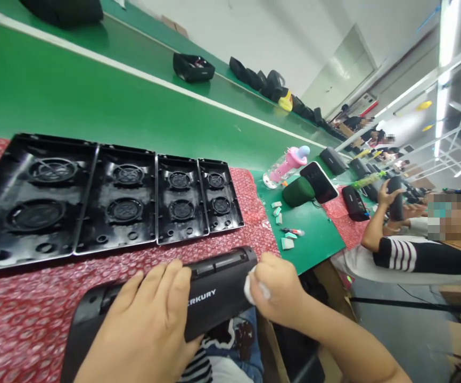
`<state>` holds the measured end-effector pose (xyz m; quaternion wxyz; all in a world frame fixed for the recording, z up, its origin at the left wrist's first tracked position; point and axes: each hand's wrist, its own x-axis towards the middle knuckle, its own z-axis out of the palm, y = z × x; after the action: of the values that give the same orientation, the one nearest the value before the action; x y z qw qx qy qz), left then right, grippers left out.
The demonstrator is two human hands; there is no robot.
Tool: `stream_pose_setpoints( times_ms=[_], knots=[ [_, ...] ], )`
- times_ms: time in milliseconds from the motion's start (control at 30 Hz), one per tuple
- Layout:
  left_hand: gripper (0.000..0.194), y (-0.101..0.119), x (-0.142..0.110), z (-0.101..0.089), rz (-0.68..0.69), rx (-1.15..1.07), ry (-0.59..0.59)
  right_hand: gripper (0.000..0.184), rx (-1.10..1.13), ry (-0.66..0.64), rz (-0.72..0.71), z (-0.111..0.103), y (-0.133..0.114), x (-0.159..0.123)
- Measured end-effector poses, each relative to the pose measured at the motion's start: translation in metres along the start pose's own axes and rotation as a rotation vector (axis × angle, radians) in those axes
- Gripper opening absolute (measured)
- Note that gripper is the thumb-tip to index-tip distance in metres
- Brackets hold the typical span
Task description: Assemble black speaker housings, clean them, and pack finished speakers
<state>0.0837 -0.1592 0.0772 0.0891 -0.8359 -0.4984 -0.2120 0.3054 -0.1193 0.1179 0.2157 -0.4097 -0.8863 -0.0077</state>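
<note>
At the bottom centre of the frame a black speaker housing [198, 298] lies tilted across the person's lap, its far edge resting against the red bubble wrap [23, 314] that covers the surface [95, 101]. The left hand [146, 330] lies flat over the housing's near side, fingers [166, 287] spread and pressing down rather than curled around it. The right hand [278, 290] is closed on a small white cloth [252, 290], held against the housing's right end.

To wipe well, I judge the left hand should keep the housing from rolling while the cloth works in short strokes along the end and seam, turning the housing so no face is missed. The row of black panels [106, 197] in the middle left sits just beyond; elbows should stay off them.
</note>
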Motion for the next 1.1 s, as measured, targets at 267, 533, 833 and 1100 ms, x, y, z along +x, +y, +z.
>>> stream_pose_setpoints(
  times_ms=[267, 533, 833, 1100],
  knots=[
    [0.035, -0.006, -0.009, 0.002, 0.082, 0.079, -0.093, 0.018, -0.076, 0.121, -0.007, 0.034, -0.044, 0.034],
    [0.034, -0.004, -0.023, -0.003, 0.168, 0.135, -0.012, 0.016, -0.033, 0.286, -0.211, 0.036, -0.06, 0.007],
    [0.045, 0.004, -0.013, -0.007, 0.08, 0.211, 0.026, 0.025, -0.269, 0.326, 0.203, -0.024, 0.067, -0.036],
    [0.062, 0.016, -0.011, -0.015, 0.031, 0.273, -0.061, 0.022, -0.101, 0.463, 0.233, -0.032, 0.008, -0.044]
  ],
)
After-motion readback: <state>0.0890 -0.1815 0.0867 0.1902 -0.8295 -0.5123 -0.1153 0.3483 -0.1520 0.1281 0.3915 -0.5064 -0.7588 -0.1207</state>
